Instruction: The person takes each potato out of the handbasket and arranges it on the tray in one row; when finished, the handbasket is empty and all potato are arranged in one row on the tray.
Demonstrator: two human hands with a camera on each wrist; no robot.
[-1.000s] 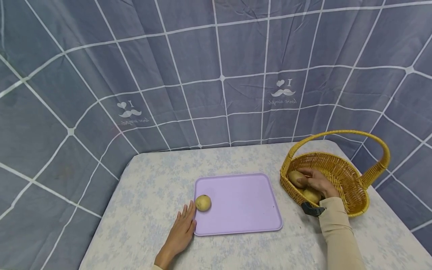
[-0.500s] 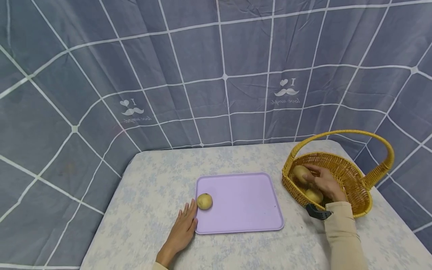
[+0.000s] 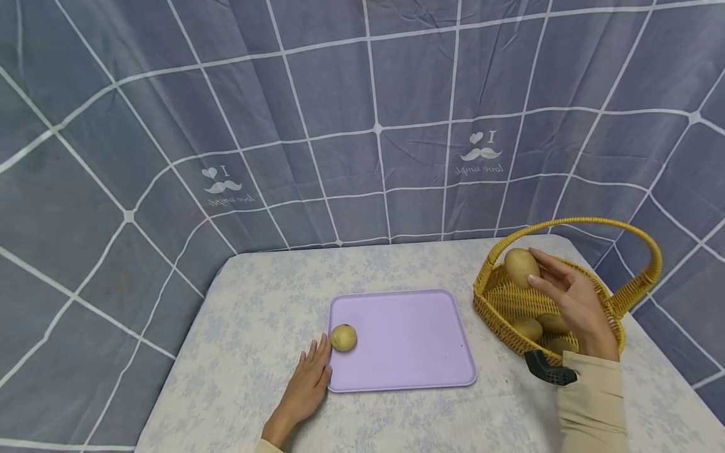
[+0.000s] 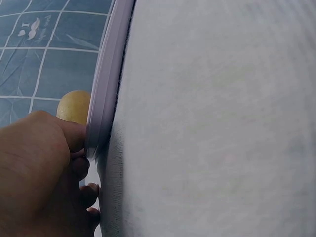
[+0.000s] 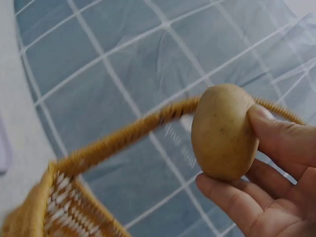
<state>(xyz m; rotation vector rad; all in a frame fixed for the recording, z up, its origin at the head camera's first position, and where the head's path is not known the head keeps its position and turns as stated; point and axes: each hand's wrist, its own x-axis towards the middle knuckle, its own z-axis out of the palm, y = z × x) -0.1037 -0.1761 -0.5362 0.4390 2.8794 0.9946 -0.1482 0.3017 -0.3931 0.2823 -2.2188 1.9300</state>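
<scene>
My right hand pinches a potato between thumb and fingers, raised over the left end of a yellow wicker basket. In the right wrist view, the potato stands upright against the fingertips, in front of the basket's handle. More potatoes lie at the bottom of the basket, partly hidden by the hand. My left hand rests with straight fingers along the left edge of a lilac tray. Just inside that edge sits a potato, near the fingertips.
The basket's tall arched handle spans it from left to right. A pale flowered cloth covers the table. Behind and beside it hangs a blue-grey checked curtain. A black wrist strap device sits at the right wrist.
My right hand has lifted the potato up from inside the basket and moved slightly right, uncovering other potatoes. The left hand has stayed at the tray's edge.
</scene>
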